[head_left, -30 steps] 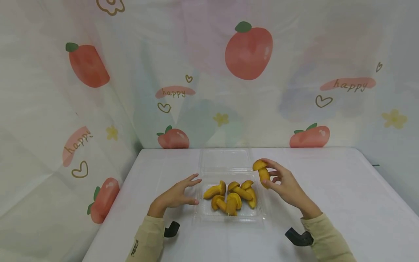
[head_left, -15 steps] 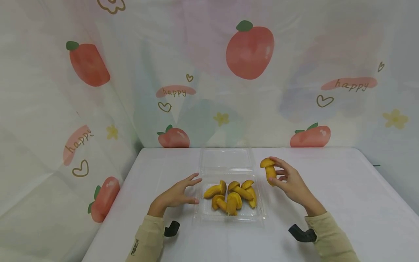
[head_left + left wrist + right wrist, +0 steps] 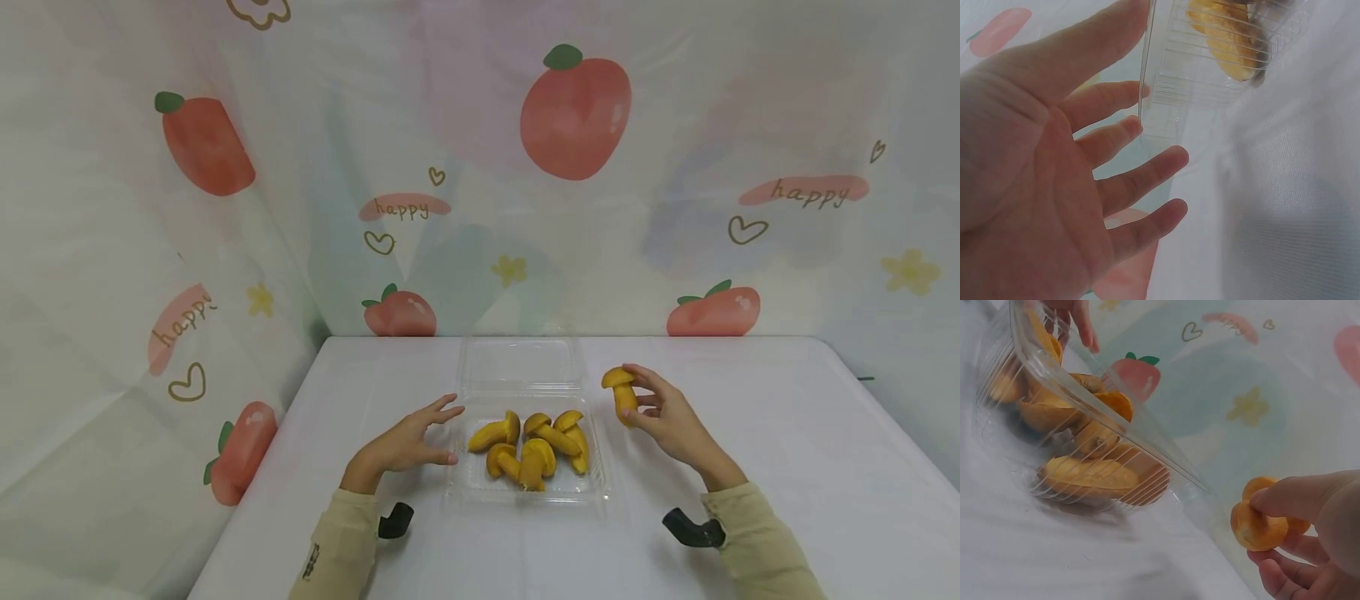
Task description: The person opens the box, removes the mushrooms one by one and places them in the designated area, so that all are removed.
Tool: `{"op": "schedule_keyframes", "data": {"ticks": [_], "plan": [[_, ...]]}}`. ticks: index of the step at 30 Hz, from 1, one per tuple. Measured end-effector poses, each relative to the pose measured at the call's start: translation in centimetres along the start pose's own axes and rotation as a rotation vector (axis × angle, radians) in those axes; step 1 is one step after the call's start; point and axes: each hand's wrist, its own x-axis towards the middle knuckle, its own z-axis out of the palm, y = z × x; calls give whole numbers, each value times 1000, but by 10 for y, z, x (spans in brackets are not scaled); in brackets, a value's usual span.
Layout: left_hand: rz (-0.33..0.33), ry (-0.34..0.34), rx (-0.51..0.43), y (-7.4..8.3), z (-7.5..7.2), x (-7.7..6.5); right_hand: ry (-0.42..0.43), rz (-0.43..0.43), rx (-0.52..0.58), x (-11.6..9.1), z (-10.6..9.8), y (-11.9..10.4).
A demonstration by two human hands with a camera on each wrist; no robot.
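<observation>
A yellow-brown mushroom is pinched by its stem between the thumb and fingers of my right hand, cap up, just right of the clear plastic box. In the right wrist view the held mushroom shows its stem end toward the camera. Several similar mushrooms lie in the box. My left hand is at the box's left side with fingers spread and nothing in its grasp. In the left wrist view its thumb and fingertips reach right to the box's rim.
The box's clear lid lies folded back behind it on the white table. A curtain printed with fruit and hearts hangs behind and to the left. Black curved pieces stick out at both sleeves.
My right hand has moved to the right with the mushroom, from above the box's right edge to beside it. My left hand stays where it was. The head view has shifted slightly.
</observation>
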Motion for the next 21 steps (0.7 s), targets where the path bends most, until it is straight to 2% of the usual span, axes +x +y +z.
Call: {"op": "schedule_keyframes", "data": {"ticks": [11, 21], "plan": [[-5, -1, 0, -1, 1, 1, -44, 52, 25, 1, 3, 9], [-1, -7, -3, 0, 1, 0, -79, 45, 29, 1, 5, 18]]}}
